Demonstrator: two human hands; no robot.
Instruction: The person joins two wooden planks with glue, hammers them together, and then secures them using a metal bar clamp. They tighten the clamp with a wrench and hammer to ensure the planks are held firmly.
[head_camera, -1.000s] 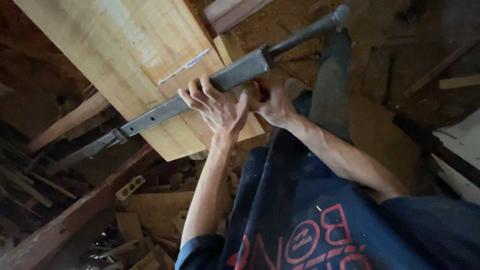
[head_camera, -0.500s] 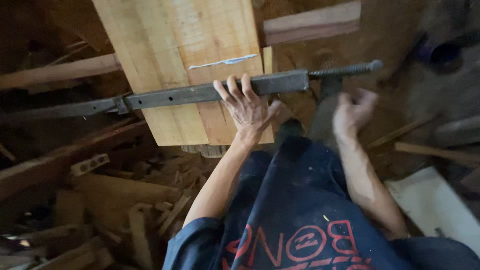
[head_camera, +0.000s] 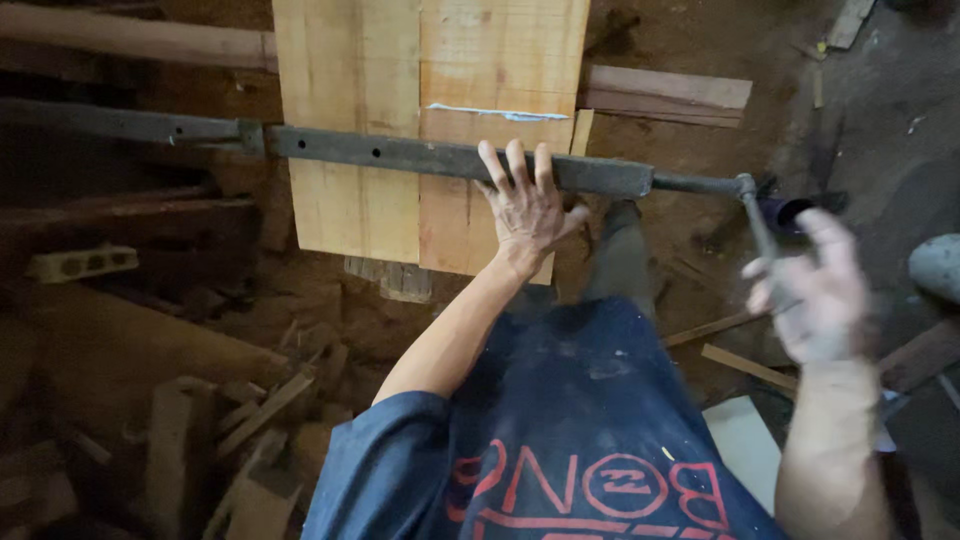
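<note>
So there's a long metal bar clamp (head_camera: 450, 158) lying straight across two light wood boards (head_camera: 430, 130) that sit side by side, edge touching edge, with a streak of pale glue (head_camera: 497, 111) showing across the right-hand one just above the bar. The left hand (head_camera: 525, 205) is spread flat with fingers splayed, palm on the board and fingertips draped over the bar, pressing rather than gripping anything. Off at the right end of the clamp there's a thin crank handle (head_camera: 762, 225) hanging down from the screw. The right hand (head_camera: 815, 290) is at that handle with loosely curled fingers, but it's badly motion-blurred, so I honestly can't tell if it's got a proper hold of it or is just touching it. Below the boards the dirt floor (head_camera: 700, 160) is littered with wood offcuts (head_camera: 250, 420), mostly piled at the lower left, and a couple of thin strips (head_camera: 745, 365) lie near the right wrist.
</note>
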